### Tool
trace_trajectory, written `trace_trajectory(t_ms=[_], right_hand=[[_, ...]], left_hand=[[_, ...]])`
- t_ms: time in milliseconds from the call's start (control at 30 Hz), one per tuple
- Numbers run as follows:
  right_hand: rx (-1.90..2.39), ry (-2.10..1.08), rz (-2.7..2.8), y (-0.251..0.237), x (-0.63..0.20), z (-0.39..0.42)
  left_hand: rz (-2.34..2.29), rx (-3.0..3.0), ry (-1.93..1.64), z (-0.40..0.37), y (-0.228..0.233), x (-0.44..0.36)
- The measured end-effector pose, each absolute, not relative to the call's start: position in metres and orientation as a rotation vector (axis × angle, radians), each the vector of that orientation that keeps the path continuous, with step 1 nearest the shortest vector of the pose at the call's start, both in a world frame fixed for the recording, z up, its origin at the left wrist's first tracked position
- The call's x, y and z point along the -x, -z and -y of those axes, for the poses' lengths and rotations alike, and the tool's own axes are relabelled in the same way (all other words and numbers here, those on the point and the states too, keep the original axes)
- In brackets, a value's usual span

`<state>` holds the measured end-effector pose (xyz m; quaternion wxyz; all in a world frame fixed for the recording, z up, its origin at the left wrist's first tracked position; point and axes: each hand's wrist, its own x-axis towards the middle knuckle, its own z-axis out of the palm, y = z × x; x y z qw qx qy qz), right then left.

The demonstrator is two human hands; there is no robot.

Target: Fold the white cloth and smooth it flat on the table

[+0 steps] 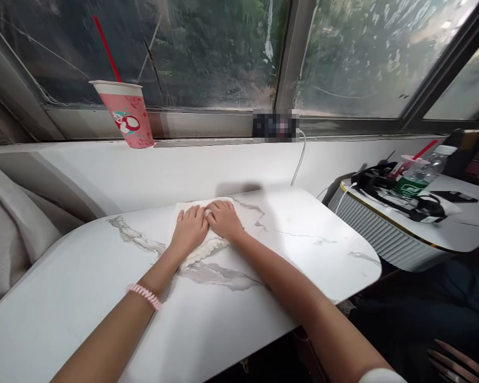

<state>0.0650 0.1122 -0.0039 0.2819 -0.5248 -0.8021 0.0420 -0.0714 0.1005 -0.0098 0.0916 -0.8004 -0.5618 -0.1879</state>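
A cream-white cloth (207, 246) with a scalloped edge lies folded on the white marbled tabletop (303, 223), near its far edge. My left hand (190, 227) rests flat on the left part of the cloth, fingers stretched out and pointing away. Close beside it, my right hand (224, 219) lies flat on the cloth's upper right, its fingers angled to the left. The thumbs nearly meet between the two hands. Part of the cloth is hidden under both palms.
A pink paper cup (131, 119) with a red straw stands on the window ledge. Farther right on that ledge is a blurred dark device (275, 126) with a white cable. A ribbed side table (371, 226) carries a plastic bottle (417, 181). Another person's hand (459, 361) shows at lower right.
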Motion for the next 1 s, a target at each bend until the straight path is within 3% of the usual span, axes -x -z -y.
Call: trace_trajectory(t_ms=[300, 633, 1000], right_hand=[[1.412, 0.010, 2.237, 0.009, -0.061, -0.025], [1.119, 0.240, 2.447, 0.004, -0.056, 0.080], [1.150, 0.113, 2.436, 0.005, -0.024, 0.040]], left_hand=[[1.487, 2.454, 0.499, -0.019, 0.018, 0.090], [1.166, 2.335, 0.543, 0.094, 0.029, 0.120], [1.432, 2.468, 0.527, 0.056, 0.028, 0.159]])
